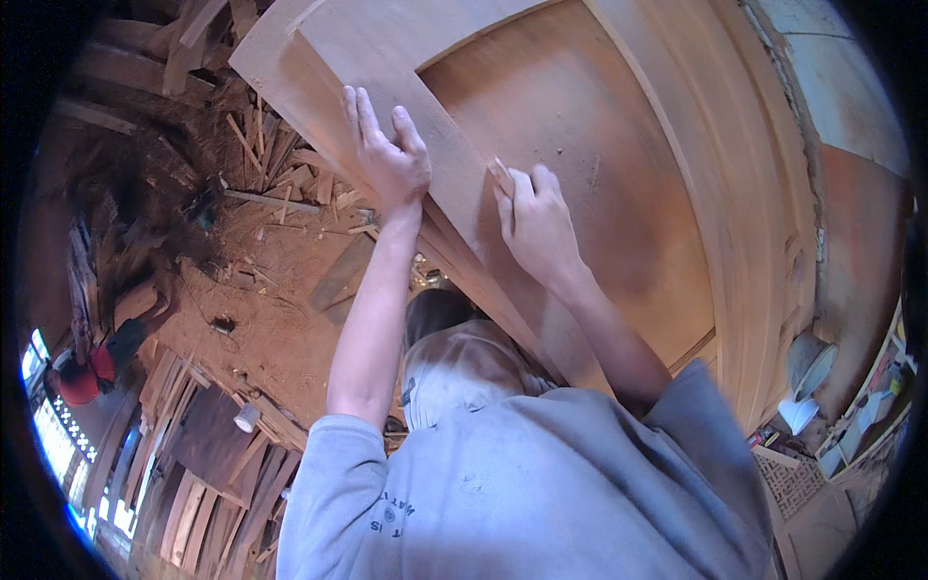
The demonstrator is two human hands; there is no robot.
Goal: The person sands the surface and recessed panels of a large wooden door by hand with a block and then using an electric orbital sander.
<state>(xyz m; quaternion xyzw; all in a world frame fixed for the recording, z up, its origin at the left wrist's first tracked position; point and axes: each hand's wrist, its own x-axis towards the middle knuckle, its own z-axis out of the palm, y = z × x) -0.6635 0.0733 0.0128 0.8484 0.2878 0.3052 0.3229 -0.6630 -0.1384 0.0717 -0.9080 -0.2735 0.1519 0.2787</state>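
A large wooden panel door (454, 135) with a recessed panel (619, 222) stretches in front of me. My left hand (391, 159) rests on the outer rail near the door's left edge, its fingers stretched out and the thumb apart. To the right of it, my right hand (537, 217) is closed, pinching a small, slim, tan wood-like piece (501, 176) between thumb and fingers. That piece's tip is at the frame's inner edge beside the recess. Exactly what it is cannot be made out. Fine dust and small crumbs lie on the recessed panel.
Scrap wood (280, 159) litters the dusty floor (251, 319) at left. Boards (208, 512) lean at the lower left, near a red rounded object (77, 382). A round grey container (810, 365) stands at the right, beside a white cone-shaped item (797, 414).
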